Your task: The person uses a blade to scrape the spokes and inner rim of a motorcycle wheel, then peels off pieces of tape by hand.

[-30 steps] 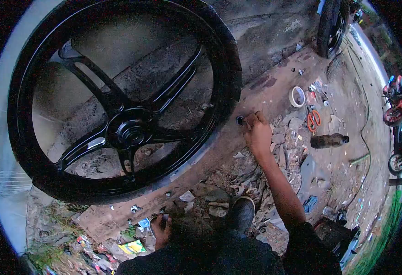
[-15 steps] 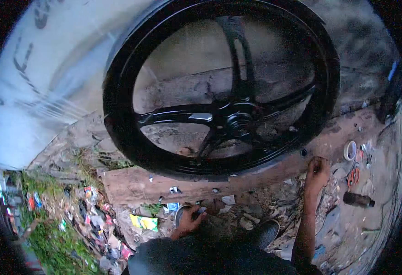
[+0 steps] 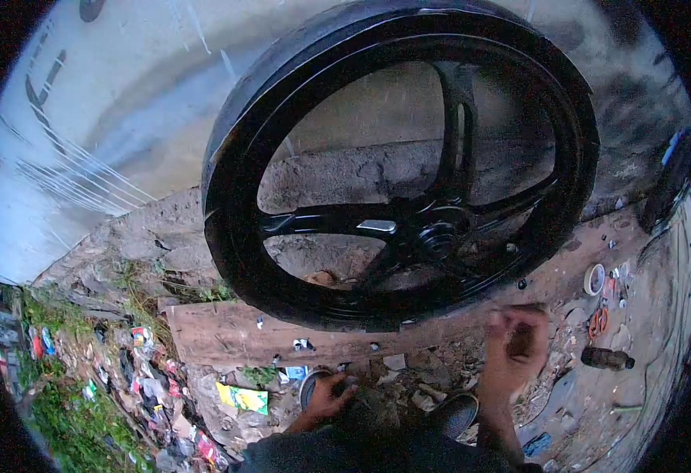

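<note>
A black spoked wheel (image 3: 438, 236) fills the upper middle of the frame, tilted; what supports it cannot be told. It looks stiff and probably fairly heavy, and its glossy faces might be slippery; the outer rim or a thick spoke seems the surest place to take hold.

Just below its lower right edge, the right hand (image 3: 515, 347) has its fingers curled inward, blurred; whether they pinch anything cannot be told. It appears apart from the wheel. At bottom centre, the left hand (image 3: 330, 394) is loosely bent, partly open, and whether it grips something is unclear.

Under the wheel runs a brown board (image 3: 227, 331). Towards the right lie a tape roll (image 3: 594, 279), orange-handled scissors (image 3: 599, 322) and a dark bottle (image 3: 607, 359); a yellow packet (image 3: 241, 398) lies lower left.
</note>
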A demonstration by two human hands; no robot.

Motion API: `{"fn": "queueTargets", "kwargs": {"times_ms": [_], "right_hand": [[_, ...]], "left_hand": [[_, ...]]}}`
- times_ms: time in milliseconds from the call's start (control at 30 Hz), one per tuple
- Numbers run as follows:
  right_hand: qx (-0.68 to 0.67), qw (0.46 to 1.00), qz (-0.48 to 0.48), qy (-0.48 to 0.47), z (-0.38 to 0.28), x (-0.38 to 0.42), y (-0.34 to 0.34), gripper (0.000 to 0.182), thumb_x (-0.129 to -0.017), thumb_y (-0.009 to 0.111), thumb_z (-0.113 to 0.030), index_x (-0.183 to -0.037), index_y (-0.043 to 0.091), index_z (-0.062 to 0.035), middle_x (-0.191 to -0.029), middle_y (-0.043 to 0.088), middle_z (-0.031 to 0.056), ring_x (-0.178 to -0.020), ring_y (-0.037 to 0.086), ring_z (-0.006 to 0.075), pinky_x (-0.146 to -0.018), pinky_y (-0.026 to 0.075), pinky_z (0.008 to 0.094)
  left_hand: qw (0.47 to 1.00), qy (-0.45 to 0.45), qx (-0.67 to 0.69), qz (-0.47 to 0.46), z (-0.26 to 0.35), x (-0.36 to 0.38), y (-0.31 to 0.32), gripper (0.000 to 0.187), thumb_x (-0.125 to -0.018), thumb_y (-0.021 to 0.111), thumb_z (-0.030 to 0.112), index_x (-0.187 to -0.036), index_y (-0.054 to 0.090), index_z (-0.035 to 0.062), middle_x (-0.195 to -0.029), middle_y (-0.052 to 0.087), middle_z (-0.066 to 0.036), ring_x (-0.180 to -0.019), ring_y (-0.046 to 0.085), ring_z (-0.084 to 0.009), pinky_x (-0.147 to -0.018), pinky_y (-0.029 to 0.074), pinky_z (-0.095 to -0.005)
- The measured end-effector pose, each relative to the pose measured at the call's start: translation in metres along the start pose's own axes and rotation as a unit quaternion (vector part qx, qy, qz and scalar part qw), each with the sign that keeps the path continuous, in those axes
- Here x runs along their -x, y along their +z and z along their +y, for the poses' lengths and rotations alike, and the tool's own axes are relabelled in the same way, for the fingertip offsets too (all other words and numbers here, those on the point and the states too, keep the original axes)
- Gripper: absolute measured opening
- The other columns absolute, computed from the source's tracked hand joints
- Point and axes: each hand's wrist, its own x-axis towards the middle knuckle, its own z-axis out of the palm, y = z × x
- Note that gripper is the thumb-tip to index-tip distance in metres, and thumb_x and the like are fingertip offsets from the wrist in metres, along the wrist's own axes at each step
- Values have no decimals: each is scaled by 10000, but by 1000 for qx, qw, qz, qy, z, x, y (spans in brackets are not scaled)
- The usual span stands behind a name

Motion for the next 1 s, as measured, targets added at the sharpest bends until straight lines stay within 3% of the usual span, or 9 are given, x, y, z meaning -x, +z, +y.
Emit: {"fn": "queueTargets", "kwargs": {"times_ms": [100,200,300,333,533,633,867,1000], "right_hand": [[6,994,-67,-87,-40,-19,38,183,-789,798,-13,-934,695,-59,-874,623,71,-763,585,187,-692,488,304],[-45,990,-94,-98,-54,-27,75,212,-769,809,-4,-945,707,-61,-866,631,57,-740,589,179,-659,496,309],[-46,984,-81,-149,-54,-32,99,217,-766,805,0,-951,710,-64,-873,624,59,-740,585,175,-658,491,309],[-31,982,-94,-163,-54,-33,102,158,-846,769,-4,-972,684,-47,-918,582,54,-762,546,124,-695,451,269],[-6,987,-67,-149,-54,-34,116,155,-836,776,-12,-961,689,-43,-892,576,49,-746,538,130,-692,449,275],[1,988,-49,-145,-56,-35,120,209,-763,799,-5,-941,711,-69,-871,593,66,-765,571,216,-703,466,337],[0,990,-56,-126,-53,-33,126,195,-763,798,-11,-924,706,-70,-856,565,67,-771,566,227,-708,462,358],[14,990,-56,-127,-53,-33,126,191,-763,801,-17,-921,705,-70,-861,561,67,-775,566,229,-707,464,363]], "left_hand": [[999,-6,48,-5,-8,0,4,379,-900,723,332,-1119,691,24,-922,712,-197,-841,688,-377,-773,538,-440],[997,-20,77,-17,6,-1,-5,392,-895,719,352,-1114,690,29,-954,709,-211,-903,687,-396,-807,529,-449],[994,-54,82,-52,13,-4,-16,400,-885,727,359,-1101,686,25,-979,706,-222,-943,682,-414,-821,525,-455],[993,-62,73,-64,10,-4,-16,403,-882,731,357,-1101,684,22,-986,706,-225,-950,680,-419,-821,525,-457],[994,-54,87,-37,5,1,-11,406,-877,738,358,-1117,688,33,-1020,708,-223,-957,679,-419,-837,528,-465],[994,-52,87,-43,5,0,-13,409,-885,733,363,-1137,691,44,-1078,709,-216,-998,672,-418,-874,521,-471],[993,-72,70,-57,-12,10,-2,467,-889,727,387,-1188,671,32,-1162,688,-222,-1105,627,-432,-986,467,-484],[986,-102,106,-84,-11,7,-4,471,-886,727,394,-1159,673,14,-1125,692,-232,-1056,639,-442,-946,491,-479]]}}
